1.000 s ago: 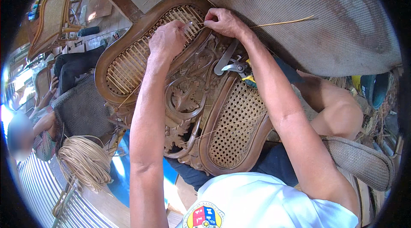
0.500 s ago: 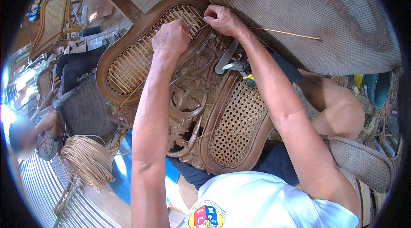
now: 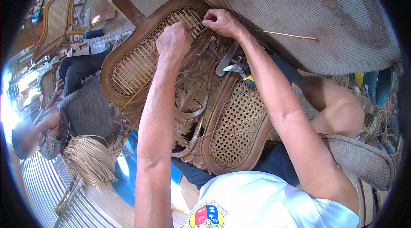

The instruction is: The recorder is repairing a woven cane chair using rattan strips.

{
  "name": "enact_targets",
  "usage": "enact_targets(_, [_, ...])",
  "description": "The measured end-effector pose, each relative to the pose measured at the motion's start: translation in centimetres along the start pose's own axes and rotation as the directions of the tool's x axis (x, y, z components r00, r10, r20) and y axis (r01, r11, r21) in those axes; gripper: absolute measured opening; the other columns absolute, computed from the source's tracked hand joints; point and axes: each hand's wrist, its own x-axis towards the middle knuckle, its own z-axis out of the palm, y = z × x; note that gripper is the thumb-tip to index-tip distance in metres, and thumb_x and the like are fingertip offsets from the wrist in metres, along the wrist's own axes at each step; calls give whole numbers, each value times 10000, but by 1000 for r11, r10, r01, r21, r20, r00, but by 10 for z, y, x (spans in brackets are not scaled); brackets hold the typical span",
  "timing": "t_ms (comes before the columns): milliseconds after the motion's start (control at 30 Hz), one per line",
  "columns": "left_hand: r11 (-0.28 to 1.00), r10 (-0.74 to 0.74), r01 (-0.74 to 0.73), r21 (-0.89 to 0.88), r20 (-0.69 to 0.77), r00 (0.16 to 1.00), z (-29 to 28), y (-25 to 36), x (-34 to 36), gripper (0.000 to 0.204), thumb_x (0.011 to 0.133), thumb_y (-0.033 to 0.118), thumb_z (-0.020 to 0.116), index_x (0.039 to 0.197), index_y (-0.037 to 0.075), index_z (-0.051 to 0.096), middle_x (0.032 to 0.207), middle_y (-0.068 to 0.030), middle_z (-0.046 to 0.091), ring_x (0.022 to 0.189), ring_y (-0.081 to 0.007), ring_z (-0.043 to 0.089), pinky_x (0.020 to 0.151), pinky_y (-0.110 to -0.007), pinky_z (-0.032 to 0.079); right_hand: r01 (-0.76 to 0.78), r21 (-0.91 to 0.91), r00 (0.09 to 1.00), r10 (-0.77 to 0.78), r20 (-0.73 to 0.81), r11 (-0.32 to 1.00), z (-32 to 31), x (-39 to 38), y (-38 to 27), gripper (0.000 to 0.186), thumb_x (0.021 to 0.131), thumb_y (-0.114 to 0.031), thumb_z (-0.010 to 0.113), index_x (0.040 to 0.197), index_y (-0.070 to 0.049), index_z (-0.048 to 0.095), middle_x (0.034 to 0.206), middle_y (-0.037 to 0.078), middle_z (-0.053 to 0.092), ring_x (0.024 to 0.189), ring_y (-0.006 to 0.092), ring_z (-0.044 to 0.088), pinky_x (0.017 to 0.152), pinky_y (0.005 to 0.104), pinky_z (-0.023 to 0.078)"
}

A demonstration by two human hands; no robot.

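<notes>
Brown carved wooden piece [image 3: 191,99], centre of the picture, with slatted cane panel [image 3: 133,75] above left and openwork cane panel [image 3: 235,131] below right. Left hand [image 3: 174,41] over the slats, fingers curled; exact opening and any hold hidden. Right hand [image 3: 223,22] at the slatted panel's upper right end, thumb and fingertips close together; cannot tell whether gripping. Pale strand [image 3: 287,35] to its right, before grey woven upholstery [image 3: 325,9].

The pale cane strand [image 3: 284,34] has swung lower; its free end now dips rightward.
</notes>
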Motion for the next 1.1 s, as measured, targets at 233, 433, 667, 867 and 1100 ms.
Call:
enact_targets(233, [995, -59, 61, -84, 25, 998, 1, -10, -4, 267, 898, 268, 631, 1152, 247, 713, 1083, -148, 721, 1033, -344, 681, 884, -455, 534, 3, -6, 999, -3, -34, 1000, 3, -1, -4, 328, 889, -319, 693, 1024, -20, 695, 954, 102, 723, 890, 209, 676, 836, 352, 536])
enact_targets(433, [993, -84, 85, -83, 14, 996, 2, -10, -5, 258, 900, 297, 654, 1144, 241, 715, 1077, -145, 724, 1017, -348, 684, 873, -461, 536, 4, -17, 1000, -5, -13, 1000, 2, -1, -2, 333, 894, -325, 691, 1046, -28, 693, 979, 114, 722, 906, 224, 680, 845, 366, 538])
enact_targets(667, [999, -51, 51, -10, 11, 999, 3, 1, -1, 267, 905, 260, 611, 1141, 207, 724, 1059, -168, 724, 1014, -358, 686, 888, -468, 537, 10, -22, 1000, -10, 12, 1000, 1, 0, 1, 318, 889, -314, 693, 1025, -27, 701, 959, 105, 717, 879, 209, 666, 832, 358, 537])
enact_targets(867, [982, -32, 30, -186, -10, 999, 12, -15, -5, 275, 893, 305, 671, 1140, 193, 719, 1074, -193, 712, 1015, -352, 681, 856, -443, 532, -20, 6, 1000, 20, -23, 1000, 3, -1, -1, 301, 853, -298, 709, 1007, -40, 715, 957, 133, 723, 908, 245, 682, 847, 381, 529])
enact_targets(1100, [960, -7, -10, -279, -59, 998, 19, -20, -14, 259, 899, 288, 682, 1131, 175, 707, 997, -187, 719, 959, -338, 688, 830, -430, 526, -55, 26, 998, 54, 18, 998, 2, 3, 0, 301, 869, -307, 707, 1018, -46, 714, 992, 121, 726, 929, 237, 678, 850, 379, 527])
